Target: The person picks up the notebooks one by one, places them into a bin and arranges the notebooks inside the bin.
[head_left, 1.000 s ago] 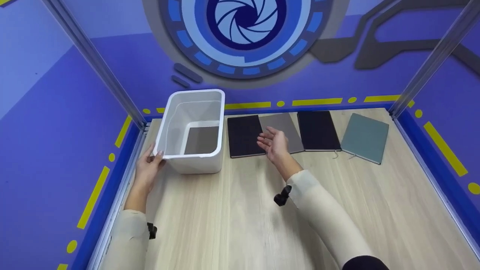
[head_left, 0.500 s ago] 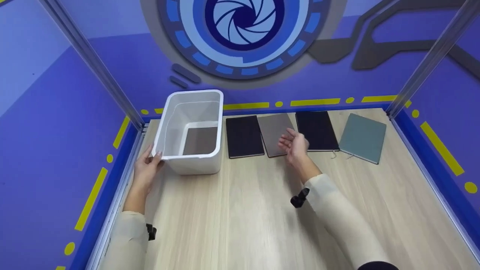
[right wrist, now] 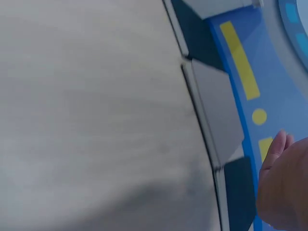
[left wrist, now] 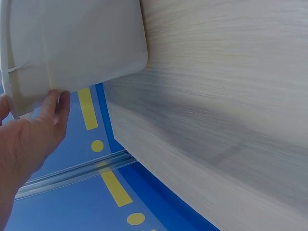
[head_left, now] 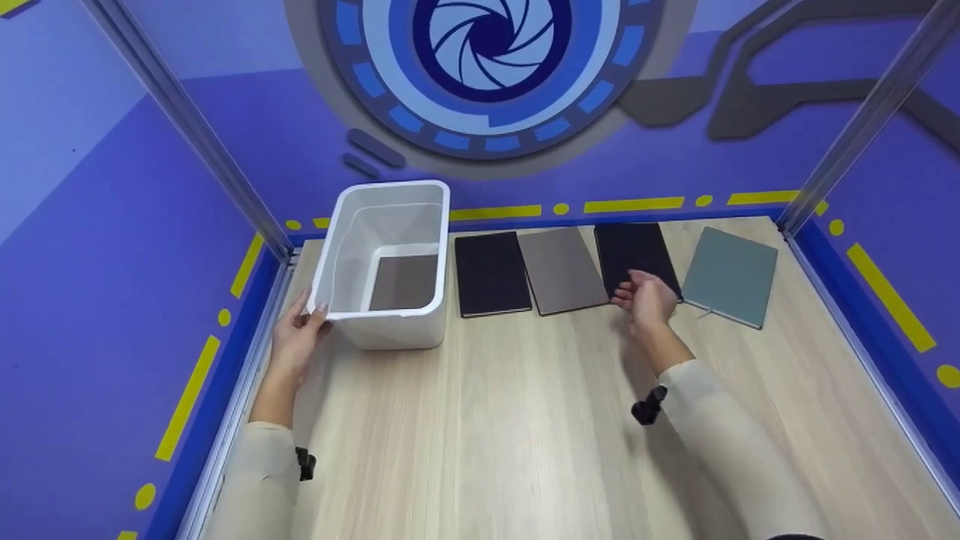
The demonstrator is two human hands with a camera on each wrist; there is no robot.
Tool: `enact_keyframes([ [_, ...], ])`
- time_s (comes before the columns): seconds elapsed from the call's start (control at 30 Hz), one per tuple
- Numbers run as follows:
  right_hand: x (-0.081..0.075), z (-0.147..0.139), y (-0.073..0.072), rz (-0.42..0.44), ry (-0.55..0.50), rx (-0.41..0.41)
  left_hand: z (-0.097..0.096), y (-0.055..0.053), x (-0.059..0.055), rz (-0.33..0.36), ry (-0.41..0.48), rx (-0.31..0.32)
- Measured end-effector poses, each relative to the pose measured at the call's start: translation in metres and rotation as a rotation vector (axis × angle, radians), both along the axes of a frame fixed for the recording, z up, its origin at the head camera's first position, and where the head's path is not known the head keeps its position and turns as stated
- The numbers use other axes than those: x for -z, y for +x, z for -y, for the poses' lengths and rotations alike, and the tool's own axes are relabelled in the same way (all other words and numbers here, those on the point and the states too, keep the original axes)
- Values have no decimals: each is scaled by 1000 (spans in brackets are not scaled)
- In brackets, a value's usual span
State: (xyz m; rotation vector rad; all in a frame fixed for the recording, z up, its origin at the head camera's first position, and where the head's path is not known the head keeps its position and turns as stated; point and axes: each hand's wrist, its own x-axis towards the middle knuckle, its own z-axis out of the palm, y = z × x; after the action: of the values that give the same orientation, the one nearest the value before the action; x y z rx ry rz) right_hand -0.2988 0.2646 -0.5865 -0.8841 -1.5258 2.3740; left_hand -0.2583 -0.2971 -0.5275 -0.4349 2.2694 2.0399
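At the back left of the table stands a white plastic bin (head_left: 386, 330) with a grey-brown notebook (head_left: 405, 283) lying on its floor. My left hand (head_left: 295, 339) holds the bin's front left corner, thumb at the rim and fingers against the outer wall (left wrist: 72, 43). Over the front of the right-hand black notebook (head_left: 636, 247) hovers my right hand (head_left: 649, 301), holding nothing, its fingers loosely bent. To its left lie a grey-brown notebook (head_left: 566, 270) and another black notebook (head_left: 493, 274). On its right is a grey-green notebook (head_left: 731, 277), turned at an angle.
The wooden table (head_left: 495, 435) meets a blue-purple printed back wall (head_left: 247, 150). Metal posts (head_left: 870, 120) rise at the back corners, and side panels flank the table. A ribbon bookmark (head_left: 706, 313) sticks out from the grey-green notebook.
My right hand has moved to the right, from the left black notebook's edge across the grey-brown notebook to the right-hand black one. My left hand and the bin stay put.
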Motion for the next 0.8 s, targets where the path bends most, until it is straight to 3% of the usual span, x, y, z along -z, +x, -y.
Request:
enact_keyframes([
  [0.23, 11, -48, 11, 83, 86, 3, 1, 2, 0, -7, -14, -3],
  [0.5, 24, -96, 35, 167, 197, 113, 0, 0, 2, -17, -18, 17],
  [0.8, 29, -131, 55, 256, 197, 218, 2, 1, 2, -11, -14, 6],
])
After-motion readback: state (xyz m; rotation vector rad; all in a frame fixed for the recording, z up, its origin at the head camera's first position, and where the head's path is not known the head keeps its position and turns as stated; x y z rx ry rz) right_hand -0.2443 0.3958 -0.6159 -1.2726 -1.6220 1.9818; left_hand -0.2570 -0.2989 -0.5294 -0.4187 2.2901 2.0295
